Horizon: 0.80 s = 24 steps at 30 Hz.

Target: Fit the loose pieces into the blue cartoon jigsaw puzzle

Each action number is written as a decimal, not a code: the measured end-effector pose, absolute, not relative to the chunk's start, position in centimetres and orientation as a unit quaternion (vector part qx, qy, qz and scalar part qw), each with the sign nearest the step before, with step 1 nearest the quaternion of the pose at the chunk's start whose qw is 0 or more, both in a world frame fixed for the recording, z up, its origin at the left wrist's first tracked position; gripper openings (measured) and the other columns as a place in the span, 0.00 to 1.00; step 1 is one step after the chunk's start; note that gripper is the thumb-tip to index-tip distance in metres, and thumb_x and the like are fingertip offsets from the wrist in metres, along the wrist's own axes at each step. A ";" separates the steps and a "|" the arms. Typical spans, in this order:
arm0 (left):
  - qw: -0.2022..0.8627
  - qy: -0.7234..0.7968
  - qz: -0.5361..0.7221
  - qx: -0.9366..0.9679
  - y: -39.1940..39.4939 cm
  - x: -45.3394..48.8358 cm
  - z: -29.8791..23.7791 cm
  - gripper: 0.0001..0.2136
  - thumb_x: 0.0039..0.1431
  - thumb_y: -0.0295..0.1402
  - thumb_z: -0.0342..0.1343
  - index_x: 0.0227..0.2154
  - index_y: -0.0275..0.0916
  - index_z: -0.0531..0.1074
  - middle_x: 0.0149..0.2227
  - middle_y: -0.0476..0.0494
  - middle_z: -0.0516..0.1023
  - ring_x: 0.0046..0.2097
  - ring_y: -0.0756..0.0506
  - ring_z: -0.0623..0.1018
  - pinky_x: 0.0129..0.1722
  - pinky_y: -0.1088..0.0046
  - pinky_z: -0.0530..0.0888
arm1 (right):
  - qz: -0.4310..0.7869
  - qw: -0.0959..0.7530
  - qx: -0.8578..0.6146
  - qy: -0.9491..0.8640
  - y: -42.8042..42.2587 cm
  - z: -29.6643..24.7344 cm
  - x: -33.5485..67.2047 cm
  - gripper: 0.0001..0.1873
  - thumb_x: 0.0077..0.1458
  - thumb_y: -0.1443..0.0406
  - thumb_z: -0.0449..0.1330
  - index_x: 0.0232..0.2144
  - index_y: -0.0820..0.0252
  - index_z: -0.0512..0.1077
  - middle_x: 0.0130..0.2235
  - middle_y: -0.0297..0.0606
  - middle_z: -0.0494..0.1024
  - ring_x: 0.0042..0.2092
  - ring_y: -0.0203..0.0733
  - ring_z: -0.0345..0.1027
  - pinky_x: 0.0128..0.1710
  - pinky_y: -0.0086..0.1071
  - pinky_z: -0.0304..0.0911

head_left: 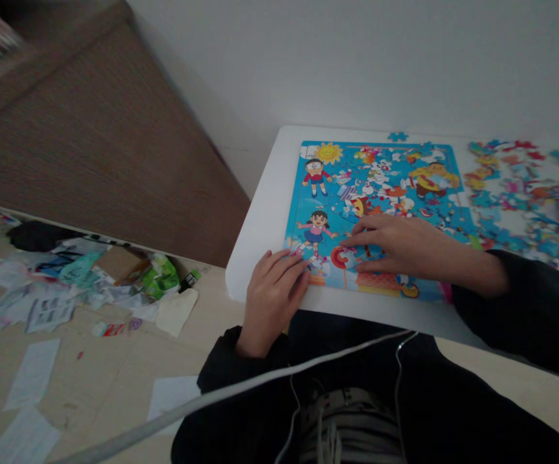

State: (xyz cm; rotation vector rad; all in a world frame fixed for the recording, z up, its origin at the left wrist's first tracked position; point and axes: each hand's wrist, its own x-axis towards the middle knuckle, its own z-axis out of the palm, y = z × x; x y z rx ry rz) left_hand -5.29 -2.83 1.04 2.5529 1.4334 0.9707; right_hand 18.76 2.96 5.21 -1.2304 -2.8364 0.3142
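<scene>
A blue jigsaw puzzle point(303, 206) with cartoon figures and a smiling sun lies on a white table point(260, 238). My left hand point(274, 290) rests at the puzzle's lower left corner, its fingers stretched out flat over the edge. Above the lower middle, my right hand point(400, 248) reaches in from the right. Its thumb and fingers are apart, with the tips at the puzzle surface near a red round shape in the picture; no piece shows clearly between them. Loose pieces lie across the puzzle's middle, and one blue puzzle piece point(398, 136) sits beyond its top edge.
A heap of loose puzzle pieces point(516, 187) covers the table's right side. The wall point(356, 64) stands behind the table, and a brown wooden cabinet point(105, 148) is at the left. Papers and wrappers point(115, 277) litter the floor. A pale cable point(240, 386) crosses in front of my lap.
</scene>
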 end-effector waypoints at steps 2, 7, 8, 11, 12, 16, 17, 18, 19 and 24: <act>0.034 0.457 0.310 0.833 -2.9 -5.1 1.1 0.06 0.56 0.30 0.55 0.37 0.39 0.73 0.39 0.45 0.78 0.45 0.44 0.75 0.50 0.57 0.69 | 0.117 0.020 -0.397 -0.910 3.1 5.2 18.7 0.15 0.50 0.58 0.60 0.42 0.48 0.73 0.41 0.37 0.73 0.42 0.43 0.67 0.31 0.31 0.59; 0.040 0.446 0.312 0.838 -3.0 -4.2 1.0 0.06 0.56 0.30 0.55 0.37 0.38 0.73 0.40 0.45 0.78 0.46 0.44 0.74 0.51 0.56 0.69 | 0.210 0.070 -0.426 -0.878 3.7 5.4 18.8 0.10 0.47 0.58 0.61 0.33 0.56 0.73 0.33 0.35 0.75 0.34 0.39 0.69 0.31 0.31 0.61; 0.044 0.441 0.314 0.840 -3.1 -4.0 1.0 0.07 0.56 0.30 0.55 0.37 0.38 0.73 0.40 0.45 0.78 0.46 0.44 0.74 0.50 0.57 0.70 | 0.246 0.093 -0.442 -0.858 3.8 5.5 18.8 0.10 0.47 0.58 0.61 0.30 0.57 0.72 0.30 0.34 0.75 0.31 0.37 0.69 0.30 0.30 0.61; 0.063 0.426 0.325 0.842 -3.2 -3.5 1.0 0.07 0.56 0.30 0.55 0.38 0.39 0.73 0.41 0.45 0.78 0.46 0.45 0.74 0.49 0.58 0.71 | 0.384 0.187 -0.486 -0.763 3.9 5.6 18.3 0.12 0.45 0.57 0.62 0.30 0.58 0.71 0.24 0.32 0.74 0.26 0.36 0.69 0.24 0.28 0.62; 0.067 0.427 0.333 0.838 -3.2 -3.4 1.0 0.07 0.56 0.30 0.55 0.38 0.39 0.73 0.41 0.45 0.78 0.46 0.45 0.75 0.49 0.59 0.72 | 0.424 0.216 -0.494 -0.728 3.9 5.6 17.9 0.12 0.44 0.58 0.62 0.31 0.58 0.70 0.25 0.32 0.75 0.26 0.36 0.69 0.22 0.28 0.62; 0.047 0.483 0.378 0.788 -3.1 -3.7 1.1 0.06 0.56 0.30 0.55 0.37 0.38 0.73 0.38 0.44 0.78 0.43 0.46 0.76 0.45 0.63 0.73 | 0.458 0.280 -0.498 -0.681 3.4 5.3 15.4 0.08 0.44 0.61 0.62 0.28 0.59 0.70 0.26 0.33 0.76 0.25 0.35 0.70 0.22 0.28 0.64; 0.037 0.502 0.384 0.774 -2.9 -3.8 1.1 0.06 0.56 0.30 0.55 0.36 0.38 0.73 0.37 0.45 0.78 0.42 0.46 0.76 0.45 0.64 0.73 | 0.440 0.289 -0.498 -0.689 3.3 5.1 14.6 0.07 0.44 0.62 0.62 0.26 0.59 0.70 0.26 0.33 0.76 0.26 0.35 0.70 0.24 0.28 0.65; 0.028 0.518 0.386 0.763 -2.8 -4.0 1.1 0.06 0.56 0.31 0.55 0.36 0.38 0.73 0.37 0.45 0.78 0.41 0.46 0.76 0.44 0.64 0.73 | 0.419 0.299 -0.500 -0.697 3.4 4.8 13.8 0.07 0.44 0.62 0.62 0.25 0.60 0.70 0.25 0.34 0.76 0.26 0.35 0.70 0.25 0.29 0.65; 0.022 0.532 0.384 0.754 -2.6 -4.1 1.2 0.06 0.56 0.32 0.56 0.36 0.38 0.73 0.37 0.45 0.78 0.41 0.46 0.75 0.44 0.64 0.73 | 0.402 0.306 -0.504 -0.700 3.4 4.5 13.1 0.07 0.44 0.62 0.62 0.24 0.60 0.70 0.25 0.34 0.76 0.27 0.35 0.70 0.26 0.29 0.65; 0.020 0.554 0.358 0.751 -1.6 -4.6 0.9 0.10 0.55 0.34 0.57 0.38 0.37 0.73 0.38 0.42 0.77 0.43 0.44 0.74 0.44 0.63 0.73 | 0.374 0.289 -0.526 -0.707 4.2 2.9 10.9 0.10 0.46 0.60 0.61 0.23 0.62 0.71 0.24 0.36 0.76 0.26 0.36 0.69 0.26 0.29 0.62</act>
